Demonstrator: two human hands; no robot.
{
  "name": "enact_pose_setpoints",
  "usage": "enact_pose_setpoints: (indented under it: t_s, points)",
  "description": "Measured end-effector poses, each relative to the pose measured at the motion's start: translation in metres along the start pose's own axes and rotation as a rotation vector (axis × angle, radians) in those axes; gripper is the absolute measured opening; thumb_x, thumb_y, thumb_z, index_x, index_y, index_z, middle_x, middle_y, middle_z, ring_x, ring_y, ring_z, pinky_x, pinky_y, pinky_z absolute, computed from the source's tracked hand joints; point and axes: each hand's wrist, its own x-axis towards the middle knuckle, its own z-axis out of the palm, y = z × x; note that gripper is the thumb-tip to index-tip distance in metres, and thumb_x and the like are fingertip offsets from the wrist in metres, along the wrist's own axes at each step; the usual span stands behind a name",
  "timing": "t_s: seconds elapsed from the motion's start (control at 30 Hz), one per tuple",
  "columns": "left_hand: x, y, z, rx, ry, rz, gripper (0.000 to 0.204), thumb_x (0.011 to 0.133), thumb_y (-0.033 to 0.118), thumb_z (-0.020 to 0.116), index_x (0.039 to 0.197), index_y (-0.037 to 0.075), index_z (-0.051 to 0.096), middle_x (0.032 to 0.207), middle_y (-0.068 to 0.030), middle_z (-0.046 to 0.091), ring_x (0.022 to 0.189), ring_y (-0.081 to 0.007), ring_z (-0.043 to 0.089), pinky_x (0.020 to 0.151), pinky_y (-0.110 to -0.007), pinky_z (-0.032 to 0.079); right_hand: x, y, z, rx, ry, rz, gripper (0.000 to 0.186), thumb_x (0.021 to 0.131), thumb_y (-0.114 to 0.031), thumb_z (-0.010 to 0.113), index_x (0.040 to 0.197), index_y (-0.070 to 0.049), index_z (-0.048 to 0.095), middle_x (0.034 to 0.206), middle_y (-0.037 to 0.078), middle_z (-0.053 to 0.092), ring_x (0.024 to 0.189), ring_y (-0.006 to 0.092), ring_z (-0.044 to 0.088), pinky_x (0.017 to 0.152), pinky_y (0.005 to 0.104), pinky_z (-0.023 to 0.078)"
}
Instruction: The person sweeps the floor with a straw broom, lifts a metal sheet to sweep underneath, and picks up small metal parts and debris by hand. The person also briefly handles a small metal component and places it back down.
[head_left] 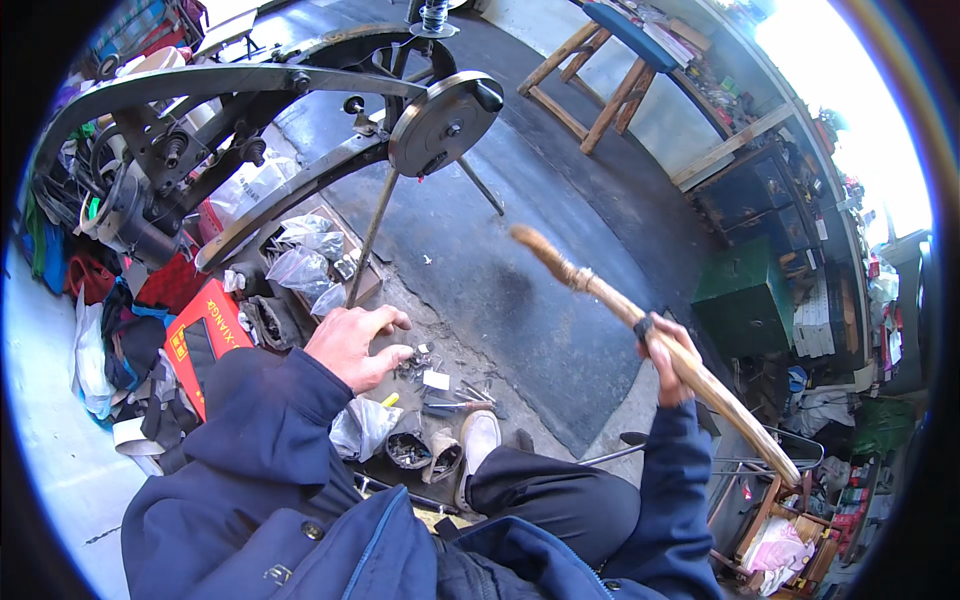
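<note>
A long wooden stick [725, 400], knobbly and lighter at its upper part, slants across the right side. My right hand [668, 360] is closed round it near its middle, with a dark band beside the fingers. The stick's upper end reaches out over the dark floor mat. My left hand [352, 345] is held out with its fingers apart and nothing in it. Below that hand lie small metal bits and a white tag [436, 380], with thin tools [462, 404] close by. Bags of small parts [407, 448] stand by my shoe [480, 440].
A metal machine [300, 80] with a round wheel [445, 125] stands on thin legs at the upper left. Near it lie clear plastic bags [300, 268] and a red box [205, 335]. Farther off are a wooden stool [600, 105] and a green box [742, 295].
</note>
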Motion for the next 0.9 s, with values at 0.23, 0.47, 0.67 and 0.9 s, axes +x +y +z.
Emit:
enact_pose_setpoints:
  t_s: [0.23, 0.47, 0.67, 0.9]
  points:
    - [0.0, 0.003, -0.006, -0.017, 0.011, -0.014, 0.034, 0.086, 0.023, 0.077, 0.116, 0.007, 0.071, 0.097, -0.0178, 0.074, 0.095, -0.0366, 0.072, 0.085, -0.044, 0.054, 0.025, 0.065, 0.053, -0.22, -0.091, -0.186, 0.03, 0.088, -0.016, 0.077, 0.113, 0.0, 0.072, 0.111, 0.015, 0.074, 0.123, 0.0258, 0.066, 0.109, 0.0374, 0.045]
    - [0.002, 0.005, -0.002, -0.026, 0.024, 0.076, 0.034, 0.084, 0.022, 0.079, 0.114, 0.008, 0.07, 0.098, -0.0154, 0.074, 0.096, -0.0341, 0.071, 0.087, -0.044, 0.052, -0.064, -0.031, 0.043, -0.1, -0.368, 0.079, 0.037, 0.087, -0.02, 0.078, 0.116, 0.003, 0.071, 0.128, 0.029, 0.068, 0.116, 0.0286, 0.069, 0.096, 0.0374, 0.057]
    - [-0.004, 0.007, -0.005, -0.03, 0.05, 0.105, 0.034, 0.084, 0.021, 0.08, 0.113, 0.006, 0.07, 0.097, -0.0171, 0.074, 0.095, -0.0343, 0.072, 0.086, -0.043, 0.052, -0.012, -0.073, 0.045, -0.13, -0.31, -0.115, 0.034, 0.084, -0.015, 0.074, 0.113, 0.003, 0.072, 0.121, 0.024, 0.072, 0.127, 0.0314, 0.065, 0.108, 0.0407, 0.048]
    - [-0.006, 0.008, -0.005, -0.005, 0.045, 0.121, 0.033, 0.084, 0.021, 0.08, 0.112, 0.008, 0.071, 0.095, -0.0147, 0.074, 0.092, -0.0342, 0.072, 0.084, -0.043, 0.053, 0.073, 0.006, 0.126, -0.08, -0.321, -0.096, 0.028, 0.087, -0.009, 0.075, 0.114, -0.002, 0.072, 0.119, 0.016, 0.074, 0.13, 0.0288, 0.063, 0.109, 0.0382, 0.047]
